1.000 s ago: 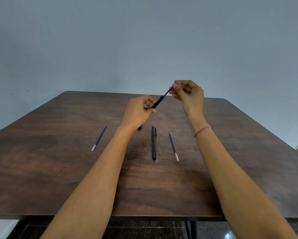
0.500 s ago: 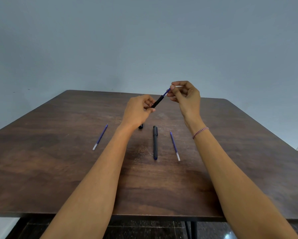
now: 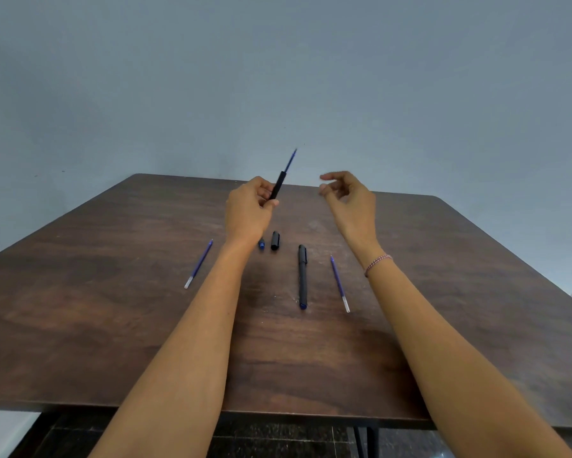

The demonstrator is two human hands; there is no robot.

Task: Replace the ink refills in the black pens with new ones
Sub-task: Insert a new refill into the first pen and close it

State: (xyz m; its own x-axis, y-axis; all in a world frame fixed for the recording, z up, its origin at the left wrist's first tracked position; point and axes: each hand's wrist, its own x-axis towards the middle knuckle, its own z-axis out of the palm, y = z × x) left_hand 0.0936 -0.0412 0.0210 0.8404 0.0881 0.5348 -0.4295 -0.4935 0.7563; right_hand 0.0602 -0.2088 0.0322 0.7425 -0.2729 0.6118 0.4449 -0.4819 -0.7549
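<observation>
Gripping the black pen (image 3: 277,190) above the counter (image 3: 112,309), the left hand (image 3: 248,211) points its protruding refill (image 3: 290,161) up and away, with the empty, loose-fingered right hand (image 3: 349,198) nearest, just to its right.

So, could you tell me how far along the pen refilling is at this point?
Done: one pen is opened; its cap and tip piece lie on the table. In hand: the left hand grips its barrel with a refill sticking out; the right hand holds nothing. Left: finish that pen, then the whole pen; the left refill and right refill lie loose.
</observation>
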